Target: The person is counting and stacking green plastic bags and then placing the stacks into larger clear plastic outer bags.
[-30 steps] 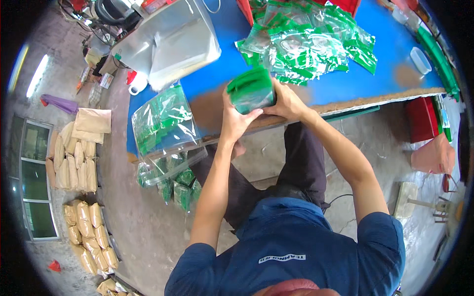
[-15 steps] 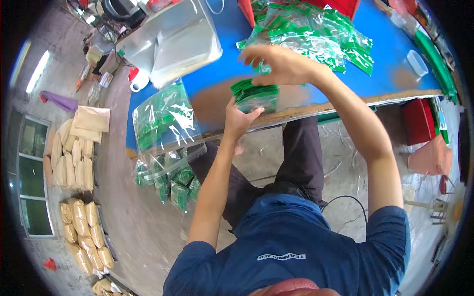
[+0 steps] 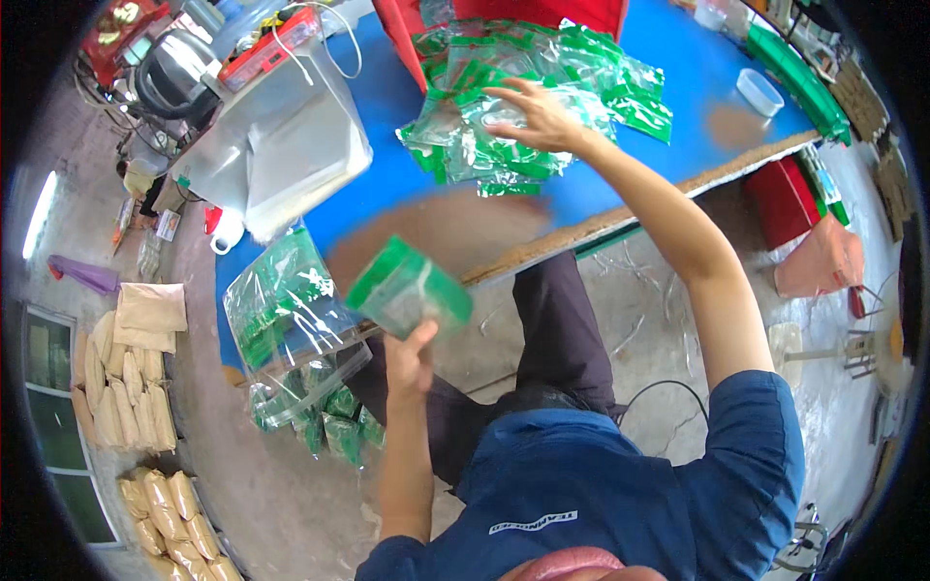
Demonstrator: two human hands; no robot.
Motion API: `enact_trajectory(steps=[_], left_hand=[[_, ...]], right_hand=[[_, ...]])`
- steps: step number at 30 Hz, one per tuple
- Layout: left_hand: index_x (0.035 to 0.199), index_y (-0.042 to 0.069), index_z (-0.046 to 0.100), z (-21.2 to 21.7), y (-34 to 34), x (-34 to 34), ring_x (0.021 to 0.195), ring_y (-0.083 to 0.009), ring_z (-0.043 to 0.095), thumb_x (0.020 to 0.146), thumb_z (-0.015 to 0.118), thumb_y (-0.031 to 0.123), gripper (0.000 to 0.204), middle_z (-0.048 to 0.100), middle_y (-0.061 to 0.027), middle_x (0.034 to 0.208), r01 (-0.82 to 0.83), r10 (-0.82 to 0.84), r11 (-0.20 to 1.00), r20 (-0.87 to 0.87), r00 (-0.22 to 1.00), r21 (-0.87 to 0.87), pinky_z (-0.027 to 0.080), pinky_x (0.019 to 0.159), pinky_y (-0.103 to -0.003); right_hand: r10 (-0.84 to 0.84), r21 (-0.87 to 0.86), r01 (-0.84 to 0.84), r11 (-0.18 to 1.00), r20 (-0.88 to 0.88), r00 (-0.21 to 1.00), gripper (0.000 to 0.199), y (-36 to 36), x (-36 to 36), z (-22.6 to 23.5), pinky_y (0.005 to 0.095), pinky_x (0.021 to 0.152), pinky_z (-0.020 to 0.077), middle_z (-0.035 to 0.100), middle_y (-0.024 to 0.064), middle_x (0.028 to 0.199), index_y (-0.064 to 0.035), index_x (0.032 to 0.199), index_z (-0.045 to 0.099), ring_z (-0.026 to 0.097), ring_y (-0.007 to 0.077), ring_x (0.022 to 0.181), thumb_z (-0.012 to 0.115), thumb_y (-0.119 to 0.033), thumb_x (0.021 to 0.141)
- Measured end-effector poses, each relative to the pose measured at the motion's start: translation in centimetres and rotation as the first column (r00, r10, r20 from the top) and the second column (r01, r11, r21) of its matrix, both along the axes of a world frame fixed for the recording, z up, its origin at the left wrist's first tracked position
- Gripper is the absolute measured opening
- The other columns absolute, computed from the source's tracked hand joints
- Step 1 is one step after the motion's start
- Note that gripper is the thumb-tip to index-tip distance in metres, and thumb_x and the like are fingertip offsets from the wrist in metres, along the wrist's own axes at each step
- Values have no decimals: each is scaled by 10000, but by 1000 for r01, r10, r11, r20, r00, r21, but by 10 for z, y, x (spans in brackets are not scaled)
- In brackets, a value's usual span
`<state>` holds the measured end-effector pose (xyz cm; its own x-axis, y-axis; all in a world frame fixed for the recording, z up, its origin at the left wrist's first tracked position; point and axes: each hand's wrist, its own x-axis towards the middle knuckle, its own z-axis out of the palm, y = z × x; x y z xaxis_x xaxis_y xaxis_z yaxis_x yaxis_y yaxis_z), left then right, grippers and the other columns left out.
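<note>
Just in front of the table's near edge, my left hand (image 3: 411,358) grips a stack of flat, clear plastic packets with green ends (image 3: 399,290), thumb on top; the stack is blurred by motion. Over a spread pile of similar packets (image 3: 542,73) my right hand (image 3: 539,118) reaches, fingers apart; whether the fingertips touch the packets I cannot tell. To the left, a large clear bag with green packets inside (image 3: 276,310) lies over the table edge.
Behind the pile stands a red bin (image 3: 504,12). At left are a translucent tub (image 3: 300,160) and a kettle (image 3: 177,77). A small clear dish (image 3: 759,92) is at right. Filled green bags (image 3: 341,436) sit below the table; brown sacks (image 3: 174,513) stand along the left.
My left hand has pulled the stack back off the table toward me and leftward. My right hand has left the stack and moved onto the pile. The view has shifted.
</note>
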<state>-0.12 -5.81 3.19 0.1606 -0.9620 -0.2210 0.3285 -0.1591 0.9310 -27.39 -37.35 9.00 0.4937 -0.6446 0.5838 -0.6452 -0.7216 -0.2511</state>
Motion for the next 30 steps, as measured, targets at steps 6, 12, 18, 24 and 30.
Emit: enact_trajectory(steps=[6, 12, 18, 24, 30], left_hand=[[1375, -9, 454, -30, 33, -12, 1219, -360, 569, 869, 651, 90, 552, 575, -176, 1322, -147, 144, 988, -640, 754, 50, 469, 1058, -554], [1362, 44, 478, -31, 36, -13, 1228, -307, 568, 891, 632, 24, 496, 597, -92, 1283, -148, 150, 988, -536, 831, 48, 487, 1041, -504], [1352, 30, 486, -56, 51, 8, 1251, -286, 554, 881, 645, 21, 498, 599, -88, 1285, -215, 194, 975, -720, 667, 63, 420, 1109, -528], [1424, 26, 405, -34, 46, -3, 1280, -343, 531, 941, 598, 58, 521, 537, -152, 1390, -251, 192, 968, -627, 755, -7, 462, 1078, -538], [1437, 24, 391, -27, 52, -1, 1290, -335, 528, 954, 590, 73, 525, 533, -158, 1395, -218, 198, 976, -493, 847, 17, 473, 1055, -534]], right_hand=[[-255, 168, 293, 941, -215, 943, 875, 5, 35, -87, 713, 1140, 85, 268, 264, 1569, -306, 1532, 354, 144, 520, 1467, 449, -815, 827], [-138, 18, 147, 989, -235, 962, 769, 41, 80, -71, 725, 1123, 116, 284, 281, 1550, -253, 1498, 422, 167, 537, 1447, 442, -732, 896], [23, -137, -89, 987, -421, 907, 632, 130, 99, -61, 639, 1159, 188, 420, 180, 1504, -9, 1363, 542, 241, 414, 1462, 450, -501, 979], [646, 224, -606, 763, -228, 729, 421, 180, 102, -39, 487, 1042, 429, 568, 166, 1330, -10, 1267, 585, 507, 349, 1274, 594, -169, 877], [259, 45, -261, 964, 41, 965, 394, 90, 116, -35, 519, 1042, 428, 596, 198, 1284, -19, 1219, 591, 547, 400, 1221, 562, -316, 962]])
